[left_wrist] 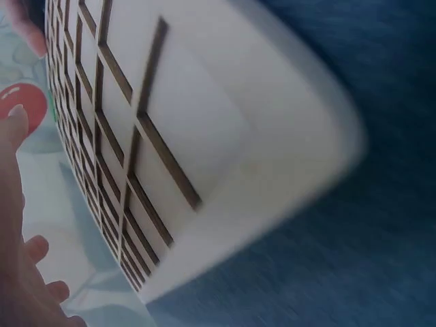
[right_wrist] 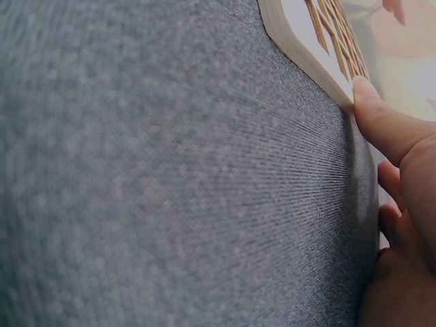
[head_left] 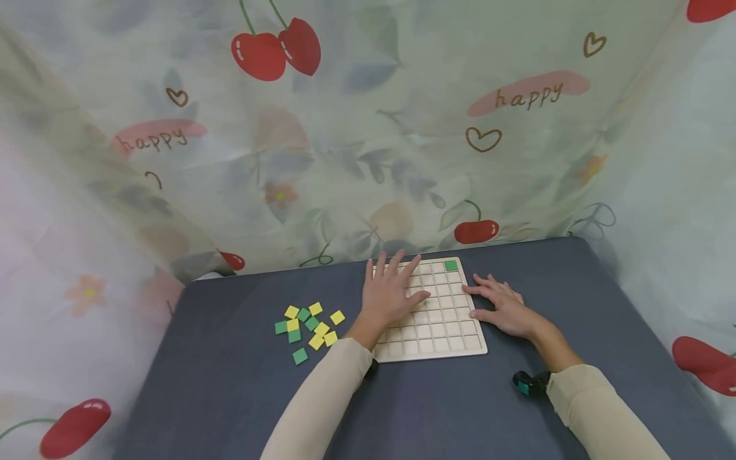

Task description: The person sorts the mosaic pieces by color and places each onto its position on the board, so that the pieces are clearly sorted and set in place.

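A light wooden grid board (head_left: 454, 329) lies on the dark table, with one green square tile (head_left: 451, 265) in its far right corner cell. My left hand (head_left: 386, 295) is spread over the board's left side, fingers straight and pointing away; it covers part of the grid. At the board's right edge is my right hand (head_left: 501, 308), its thumb (right_wrist: 371, 102) and a fingertip against the rim and the other fingers extended beyond. Neither hand holds a tile. The left wrist view shows the board's near left corner (left_wrist: 300, 157) close up.
Several loose yellow tiles (head_left: 316, 342) and green tiles (head_left: 300, 356) lie scattered left of the board, some overlapping. The dark table (head_left: 230, 383) meets a printed cloth backdrop (head_left: 368, 140) at its far edge. Each wrist wears a black device, the right one (head_left: 530, 383) near the tabletop.
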Demonstrator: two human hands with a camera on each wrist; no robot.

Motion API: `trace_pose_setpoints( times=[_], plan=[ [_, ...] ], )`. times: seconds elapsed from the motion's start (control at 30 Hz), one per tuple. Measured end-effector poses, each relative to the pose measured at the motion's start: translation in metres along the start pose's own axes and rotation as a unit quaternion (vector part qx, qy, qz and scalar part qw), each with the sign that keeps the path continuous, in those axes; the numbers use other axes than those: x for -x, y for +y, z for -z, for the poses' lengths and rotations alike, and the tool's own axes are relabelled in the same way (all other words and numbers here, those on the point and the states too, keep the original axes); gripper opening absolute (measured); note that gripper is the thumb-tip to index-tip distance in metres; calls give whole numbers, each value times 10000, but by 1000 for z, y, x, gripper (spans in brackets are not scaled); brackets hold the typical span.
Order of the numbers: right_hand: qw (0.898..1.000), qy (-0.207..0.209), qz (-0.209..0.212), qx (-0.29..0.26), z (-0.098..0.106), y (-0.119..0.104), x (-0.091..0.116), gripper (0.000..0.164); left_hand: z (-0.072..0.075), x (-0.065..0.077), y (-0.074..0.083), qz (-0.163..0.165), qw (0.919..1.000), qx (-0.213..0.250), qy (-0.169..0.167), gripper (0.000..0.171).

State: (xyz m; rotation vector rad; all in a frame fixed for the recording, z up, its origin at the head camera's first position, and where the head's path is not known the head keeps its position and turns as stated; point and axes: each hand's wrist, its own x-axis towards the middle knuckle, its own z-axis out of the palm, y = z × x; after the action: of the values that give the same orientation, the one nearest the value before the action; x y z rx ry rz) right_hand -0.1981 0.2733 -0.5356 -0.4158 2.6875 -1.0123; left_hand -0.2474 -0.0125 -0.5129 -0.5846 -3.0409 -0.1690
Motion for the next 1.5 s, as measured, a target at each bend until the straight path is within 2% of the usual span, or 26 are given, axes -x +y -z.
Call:
trace_pose_setpoints(
  times=[0.33, 0.57, 0.83, 1.27, 1.5],
  plan=[
    [10000, -1, 57, 0, 0, 1, 1, 65, 11, 25, -27, 211, 9996, 167, 110, 80],
    [10000, -48, 59, -10, 0, 1, 0, 65, 13, 41, -48, 457, 9981, 222, 347, 81],
    [9999, -23, 110, 43, -1, -1, 2, 65, 13, 63, -73, 566, 9950, 447, 685, 80],
    [9999, -80, -1, 95, -1, 1, 0, 65, 13, 96, -118, 1125, 9897, 509, 725, 84],
    [9999, -69, 65, 75, 0, -1, -1, 65, 17, 112, -141, 1286, 9867, 541, 837, 70]
  ],
)
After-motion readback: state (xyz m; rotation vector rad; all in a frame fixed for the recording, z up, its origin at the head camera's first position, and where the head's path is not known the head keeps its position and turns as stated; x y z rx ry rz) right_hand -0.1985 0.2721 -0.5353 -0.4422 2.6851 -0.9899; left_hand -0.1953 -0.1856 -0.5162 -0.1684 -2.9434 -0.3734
